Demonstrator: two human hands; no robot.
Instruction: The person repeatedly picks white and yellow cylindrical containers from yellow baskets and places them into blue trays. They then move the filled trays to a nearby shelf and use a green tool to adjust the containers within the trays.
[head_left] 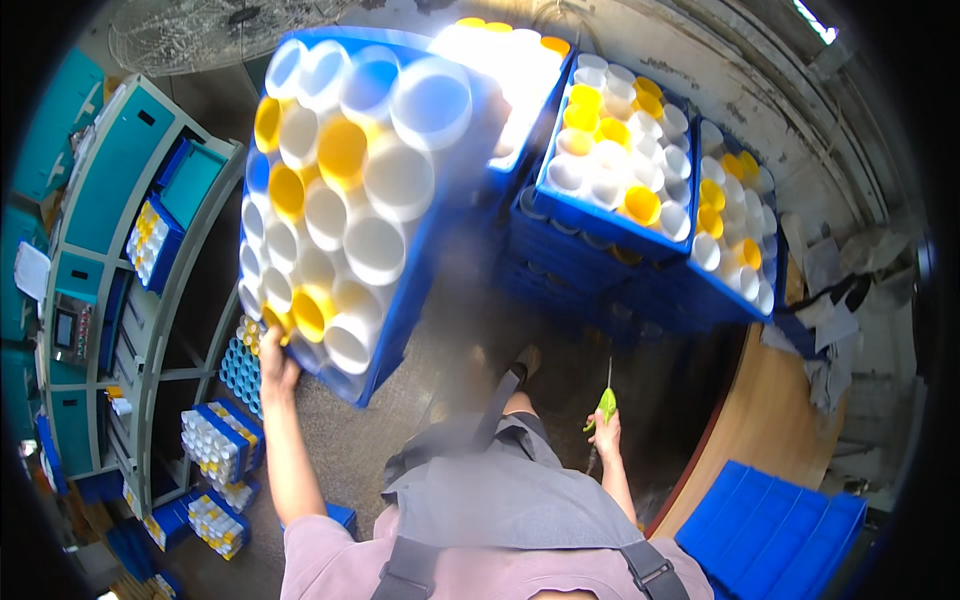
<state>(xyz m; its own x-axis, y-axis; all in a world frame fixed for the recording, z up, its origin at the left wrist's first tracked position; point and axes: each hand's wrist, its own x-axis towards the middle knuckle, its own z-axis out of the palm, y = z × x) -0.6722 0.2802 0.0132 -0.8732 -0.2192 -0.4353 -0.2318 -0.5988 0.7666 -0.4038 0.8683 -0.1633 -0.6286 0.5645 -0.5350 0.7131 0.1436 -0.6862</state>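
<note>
A large blue crate [400, 330] packed with white and yellow round, hollow tubes [375, 248] fills the upper left in front of me, close to the camera. My left hand [284, 368] is closed at its lower left edge, fingers beside a yellow tube; part of the grip is hidden. Low on the right, my right hand [606, 432] is wrapped round a green air blow gun [607, 404]. The gun's thin metal nozzle points away from me, and a hose seems to hang below the hand.
More blue crates [615, 232] of white and yellow tubes stand stacked at the far right. A wooden tabletop [745, 415] and a blue ribbed panel [770, 530] lie at the right. Along the left runs a teal-and-white machine [120, 170], with tube stacks [215, 440] on the floor beside it.
</note>
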